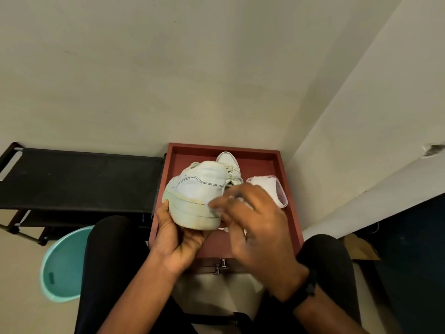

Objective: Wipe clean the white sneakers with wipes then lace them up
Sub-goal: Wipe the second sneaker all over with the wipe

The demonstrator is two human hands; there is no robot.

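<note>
In the head view, the step in hand looks like wiping, not lacing. The left hand (179,237), lower centre of the frame, cups the held sneaker (195,191) from beneath, its grip closed round the sole with the thumb up on the left side wall. The shoe hangs above the near left part of the red worktop (260,162), sole edge turned toward the camera, with yellowish grime along the seam above the sole.

The right hand (252,220) is at the shoe's right end, smeared by motion blur. Its fingers are bent over something white, most likely a wipe (238,198), so I read that grip as closed on it, though the blur leaves some doubt.

The next move probably calls for firm strokes along that soiled seam while the left hand turns the shoe to show fresh sections.

The second sneaker (230,161) lies behind on the worktop, laces loose. The open wipes tub (274,189) sits right of centre, just beyond the right hand, within easy reach. A black rack (72,177) fills the middle left and a teal basin (62,263) the lower left; neither blocks the work.
</note>
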